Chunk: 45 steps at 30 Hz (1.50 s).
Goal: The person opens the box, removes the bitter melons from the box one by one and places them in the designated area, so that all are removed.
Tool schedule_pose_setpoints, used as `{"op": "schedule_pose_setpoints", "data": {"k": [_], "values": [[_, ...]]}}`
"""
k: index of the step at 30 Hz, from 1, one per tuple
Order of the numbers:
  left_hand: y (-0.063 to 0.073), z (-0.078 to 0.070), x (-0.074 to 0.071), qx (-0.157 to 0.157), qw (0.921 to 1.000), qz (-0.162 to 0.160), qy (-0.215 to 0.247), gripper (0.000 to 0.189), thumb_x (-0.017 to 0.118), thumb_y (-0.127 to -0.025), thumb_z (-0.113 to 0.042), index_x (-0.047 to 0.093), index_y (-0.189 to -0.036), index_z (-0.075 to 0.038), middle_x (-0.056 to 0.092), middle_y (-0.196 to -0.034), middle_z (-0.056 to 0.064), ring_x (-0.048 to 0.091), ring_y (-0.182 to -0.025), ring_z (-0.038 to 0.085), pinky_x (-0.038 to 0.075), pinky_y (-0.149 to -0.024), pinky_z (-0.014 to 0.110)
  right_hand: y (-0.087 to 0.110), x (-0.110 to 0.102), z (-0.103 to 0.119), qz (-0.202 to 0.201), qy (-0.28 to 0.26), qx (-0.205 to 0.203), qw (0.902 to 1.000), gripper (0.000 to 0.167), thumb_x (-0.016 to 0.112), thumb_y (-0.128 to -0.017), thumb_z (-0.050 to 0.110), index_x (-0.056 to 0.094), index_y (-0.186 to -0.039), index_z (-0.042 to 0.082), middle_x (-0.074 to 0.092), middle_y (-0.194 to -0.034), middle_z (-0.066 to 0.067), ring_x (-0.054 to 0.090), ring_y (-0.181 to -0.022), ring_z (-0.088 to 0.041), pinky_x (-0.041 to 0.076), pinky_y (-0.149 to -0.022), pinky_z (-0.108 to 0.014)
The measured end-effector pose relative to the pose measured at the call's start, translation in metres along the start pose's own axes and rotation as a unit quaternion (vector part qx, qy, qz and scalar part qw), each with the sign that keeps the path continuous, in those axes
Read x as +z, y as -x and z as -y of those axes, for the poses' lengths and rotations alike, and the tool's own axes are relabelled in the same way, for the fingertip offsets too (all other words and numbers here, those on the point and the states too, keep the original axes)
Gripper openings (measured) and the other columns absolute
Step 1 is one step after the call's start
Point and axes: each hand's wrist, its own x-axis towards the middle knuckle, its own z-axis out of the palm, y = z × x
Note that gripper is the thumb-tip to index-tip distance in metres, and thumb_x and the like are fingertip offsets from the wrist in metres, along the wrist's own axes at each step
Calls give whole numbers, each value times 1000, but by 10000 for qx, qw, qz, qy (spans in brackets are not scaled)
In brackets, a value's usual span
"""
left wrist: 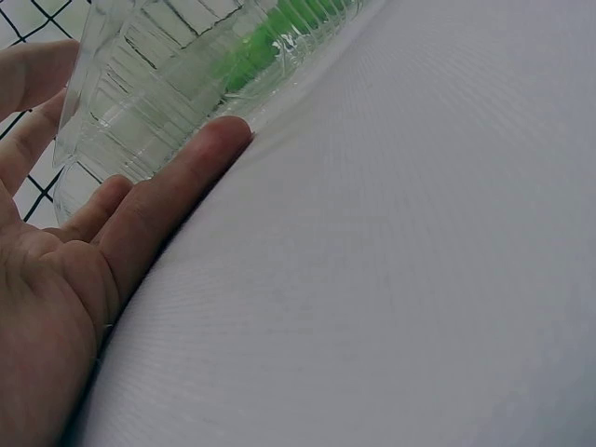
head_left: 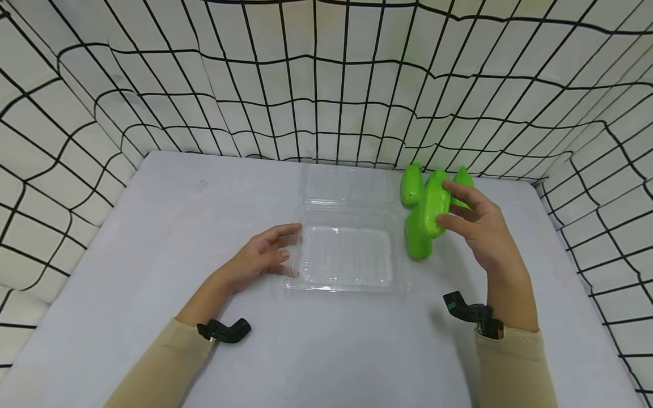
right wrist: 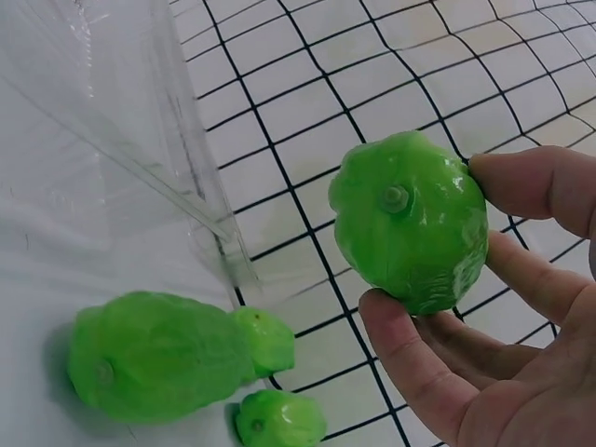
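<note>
My right hand (head_left: 476, 226) pinches a glossy green oblong fruit (head_left: 435, 204) between thumb and fingers, raised over the others at the container's right side. In the right wrist view, the held green fruit (right wrist: 410, 222) shows a small pale stem nub and a bumpy skin. Several similar green fruits sit below and behind it, one of them (head_left: 418, 241) partly hidden by the held one. My left hand (head_left: 257, 255) rests at the left edge of a clear plastic container (head_left: 347, 258), its fingers loosely extended against the side. The container's lid (head_left: 352, 186) lies folded back.
Black wire mesh (head_left: 331, 85) over white walls encloses the back and both sides of the white table (head_left: 316, 345). Against the back mesh stand two green fruits, one (head_left: 412, 184) left and one (head_left: 463, 180) right of the held fruit.
</note>
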Motion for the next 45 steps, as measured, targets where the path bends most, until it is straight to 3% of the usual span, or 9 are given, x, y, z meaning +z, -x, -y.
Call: {"op": "schedule_pose_setpoints", "data": {"k": [9, 14, 17, 20, 23, 26, 34, 45], "values": [[-1, -2, 1, -16, 10000, 5, 44, 59, 54, -99, -1, 31, -154, -2, 22, -163, 15, 20, -150, 33, 58, -86, 53, 3, -19, -6, -8, -85, -46, 10000, 63, 70, -89, -2, 48, -147, 9, 41, -150, -8, 56, -120, -15, 53, -87, -15], [-1, -1, 1, -18, 10000, 14, 36, 59, 54, -99, -2, 31, -154, -3, 21, -163, 16, 20, -150, 33, 58, -86, 53, 5, -29, -8, 115, 607, 219, 9979, 64, 70, -91, 5, 46, -150, 15, 41, -151, -8, 52, -126, -21, 51, -89, -15], [0, 0, 1, -2, 10000, 26, 26, 59, 54, -99, -3, 32, -154, -4, 22, -163, 15, 20, -150, 33, 58, -86, 53, 4, -34, -11, 208, 1099, 544, 9922, 65, 69, -93, 10, 43, -152, 19, 39, -154, -6, 47, -133, -28, 50, -99, -26], [-1, 1, -1, 35, 10000, 51, -1, 59, 54, -100, -3, 31, -154, -4, 22, -163, 15, 21, -149, 33, 58, -86, 53, 0, -38, -17, 249, 1301, 784, 9881, 66, 69, -93, 11, 42, -152, 18, 37, -156, -6, 44, -138, -32, 45, -108, -45], [-2, 2, -2, 73, 10000, 33, 17, 58, 53, -100, -2, 31, -154, -3, 22, -163, 16, 21, -149, 33, 58, -86, 53, -4, -39, -23, 337, 1348, 839, 9867, 65, 69, -93, 12, 42, -152, 16, 36, -157, -9, 42, -139, -35, 40, -110, -58], [-1, 3, -3, 67, 10000, 12, 59, 59, 53, -100, -2, 30, -154, -2, 22, -163, 16, 21, -149, 33, 58, -86, 54, -7, -38, -29, 479, 1384, 844, 9856, 66, 70, -92, 12, 42, -152, 14, 35, -157, -12, 41, -140, -39, 37, -109, -64], [-1, 2, -2, 60, 10000, 5, 9, 59, 54, -100, -2, 31, -154, -3, 23, -163, 15, 22, -149, 33, 59, -85, 53, -9, -38, -36, 784, 1560, 898, 9805, 65, 70, -91, 11, 43, -150, 11, 37, -155, -15, 41, -138, -42, 38, -108, -65], [-2, 4, 0, 46, 10000, 30, 8, 59, 54, -100, -3, 31, -154, -4, 23, -163, 12, 21, -149, 32, 59, -86, 52, -8, -37, -42, 872, 1845, 1358, 9695, 65, 71, -90, 15, 45, -150, 15, 34, -158, -12, 41, -140, -40, 36, -109, -67]]}}
